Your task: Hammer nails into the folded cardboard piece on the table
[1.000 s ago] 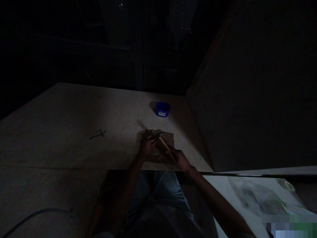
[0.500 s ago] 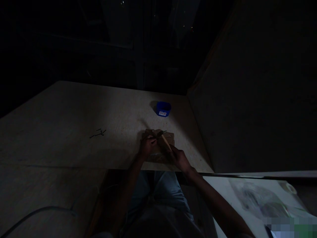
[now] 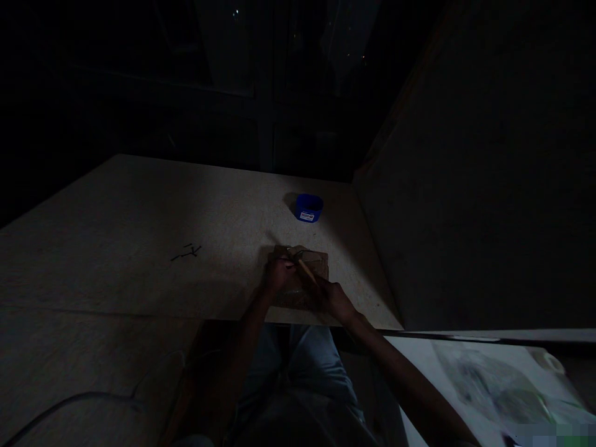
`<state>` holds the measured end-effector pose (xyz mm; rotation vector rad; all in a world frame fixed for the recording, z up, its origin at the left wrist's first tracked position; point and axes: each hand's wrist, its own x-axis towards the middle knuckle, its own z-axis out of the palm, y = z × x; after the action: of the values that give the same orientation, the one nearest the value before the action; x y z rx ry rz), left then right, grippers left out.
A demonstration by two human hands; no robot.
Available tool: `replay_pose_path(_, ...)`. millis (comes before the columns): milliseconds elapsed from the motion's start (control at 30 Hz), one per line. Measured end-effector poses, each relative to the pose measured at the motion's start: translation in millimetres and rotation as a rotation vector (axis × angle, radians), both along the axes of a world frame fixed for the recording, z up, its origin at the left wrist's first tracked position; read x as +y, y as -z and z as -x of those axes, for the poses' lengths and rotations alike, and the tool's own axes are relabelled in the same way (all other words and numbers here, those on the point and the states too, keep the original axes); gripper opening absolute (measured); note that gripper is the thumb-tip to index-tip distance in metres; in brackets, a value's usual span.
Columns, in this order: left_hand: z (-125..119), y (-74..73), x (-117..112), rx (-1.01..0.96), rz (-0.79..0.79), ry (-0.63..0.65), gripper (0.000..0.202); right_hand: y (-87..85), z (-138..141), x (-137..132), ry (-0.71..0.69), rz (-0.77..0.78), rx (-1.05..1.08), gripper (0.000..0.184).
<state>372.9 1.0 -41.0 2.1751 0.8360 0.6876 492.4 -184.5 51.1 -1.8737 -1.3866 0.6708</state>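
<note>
Both my hands work over a flat brown slab near the front edge of the table, possibly cardboard or wood. My right hand is closed around a pale, wooden-looking stick that slants up to the left. Just left of the stick's far end is my left hand, its fingers pinched together; what they hold is too dark to make out. A thin, pale green strand or wire shows beyond the fingertips on the slab.
Beyond the slab stands a blue container with a white label. Several small dark sticks lie on the table to the left. A dark upright panel borders the right side. A cable runs at lower left.
The stick in my right hand has drawn down slightly, away from the green strand. My left hand stays at nearly the same spot. The whole view has shifted slightly.
</note>
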Motion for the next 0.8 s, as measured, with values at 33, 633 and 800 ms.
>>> replay_pose_path(33,0.3,-0.1,0.1,0.006,0.003,0.001,0.008,1.4,-0.6,1.5,-0.003,0.016,0.000,0.033)
replay_pose_path(633,3.0,-4.4,-0.9,0.068,0.081,0.003,0.009,5.7,-1.3,4.4,-0.020,0.012,0.005,0.042)
replay_pose_path(800,4.1,-9.4,-2.1,0.069,0.103,0.012,0.012,7.9,-2.1,3.7,0.000,0.034,0.042,0.041)
